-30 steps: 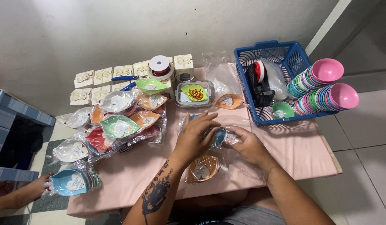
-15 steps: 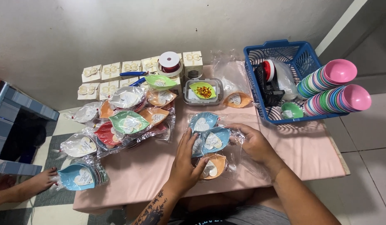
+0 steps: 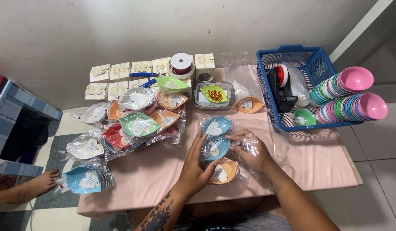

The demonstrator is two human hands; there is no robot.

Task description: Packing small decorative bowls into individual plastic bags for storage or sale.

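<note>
We see three leaf-shaped dishes in clear wrap near the front edge of the pink-clothed table (image 3: 317, 171): a blue dish (image 3: 216, 125) farthest, a second blue dish (image 3: 215, 149) in the middle, an orange dish (image 3: 220, 173) nearest. Our left hand (image 3: 193, 169) rests open against the orange dish, partly covering it. Our right hand (image 3: 251, 149) pinches the crinkled wrap beside the middle dish; its fingertips are hard to make out. Further left lies a heap of wrapped dishes (image 3: 136, 124); a blue basket (image 3: 305, 81) stands at right.

Left forearm (image 3: 160, 211) bears a dark tattoo; both arms sleeveless.
</note>
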